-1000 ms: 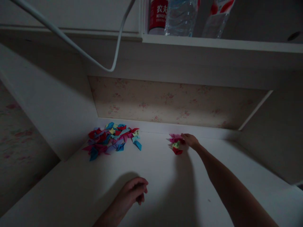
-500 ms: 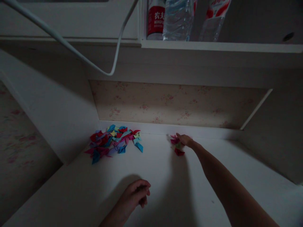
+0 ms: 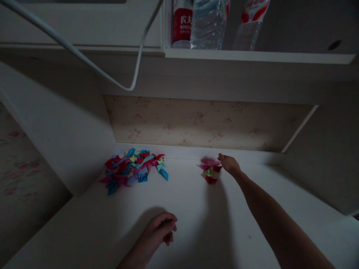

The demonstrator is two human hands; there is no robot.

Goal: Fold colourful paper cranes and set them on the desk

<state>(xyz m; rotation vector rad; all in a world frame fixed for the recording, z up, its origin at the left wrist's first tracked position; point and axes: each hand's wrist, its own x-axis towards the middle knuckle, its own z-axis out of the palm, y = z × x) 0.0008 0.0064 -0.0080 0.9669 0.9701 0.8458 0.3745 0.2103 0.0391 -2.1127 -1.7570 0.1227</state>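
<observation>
My right hand (image 3: 228, 163) is just right of a small group of folded paper pieces (image 3: 210, 172) in pink, red and green, near the back of the white surface. Its fingers point left, and nothing shows in them. My left hand (image 3: 161, 228) hovers over the nearer part of the surface. Its fingers are loosely curled with gaps between them, and I see nothing in it. Farther left, against the back corner, lies a larger heap of folded paper pieces (image 3: 134, 167) in blue, red, pink, purple and yellow; some look like origami cranes.
Overhead runs a shelf (image 3: 252, 56) holding several plastic bottles (image 3: 207, 28). A white cable (image 3: 112, 80) hangs in a loop at the upper left. Floral wallpaper (image 3: 196, 117) covers the back, and side panels (image 3: 58, 130) stand at either end of the white surface (image 3: 179, 198).
My right hand has drawn back to the right from the small group, and a pink piece it was touching now lies there uncovered. My left hand has hardly moved.
</observation>
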